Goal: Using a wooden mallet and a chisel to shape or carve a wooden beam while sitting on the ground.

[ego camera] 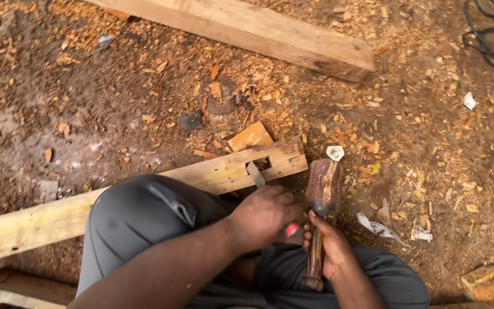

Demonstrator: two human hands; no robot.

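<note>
Nearest the camera, a wooden mallet (320,212) is gripped by the right hand (331,247), the fingers wrapped fully round its handle and the dark, worn head held upright just beyond the knuckles. Just beside it, the left hand (264,216) is closed round a chisel (255,173), of which a red bit of handle shows at the fingertips and the grey blade runs away from the hand. The blade tip is set at the edge of a rectangular mortise (262,163) cut into a pale plank (144,194). The plank is pinned under a grey-clad knee (138,223) to the left of the hands, and its cut end lies just past the mallet head.

To the right of the hands the ground (441,171) lies open, strewn with wood chips and scraps of white paper (377,227). Beyond the plank, an orange offcut (250,137) rests against its far edge. Farther off, bare dark earth is seen to the left, and a thick timber beam (258,31) is laid slantwise across the top. Black cable (493,31) is coiled at the far right corner.
</note>
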